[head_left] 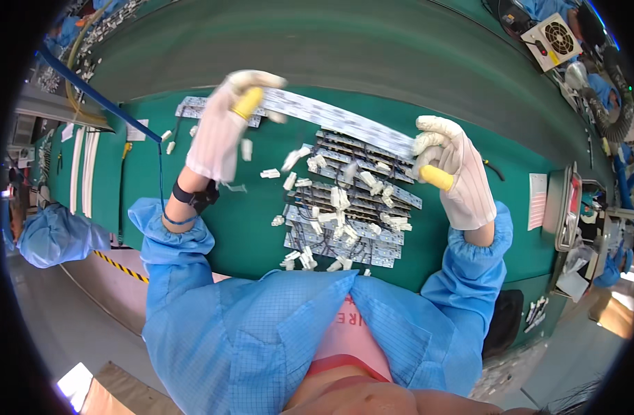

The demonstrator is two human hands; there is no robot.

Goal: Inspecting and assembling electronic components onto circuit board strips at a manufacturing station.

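Note:
My left hand point(227, 128), in a white glove with a yellow thumb cover, is closed at the left end of a long silvery-white circuit board strip point(338, 119). Motion blurs that hand and the strip. The strip's right end is between the thumb and curled fingers of my right hand point(445, 162), gloved the same way. It slants down to the right, above a stack of similar boards point(372, 232) with dark wires and several white plug connectors point(339, 199). Partly behind my left hand lies another board point(192, 107). A black strap point(196, 197) with a blue cord circles my left wrist.
Everything lies on a green mat point(255, 242), with a dark grey belt-like band point(331, 48) beyond. Loose white connectors are near my left forearm. A blue hose point(103, 97) crosses at left. A metal bin point(566, 207) and a fan unit point(553, 41) are at right.

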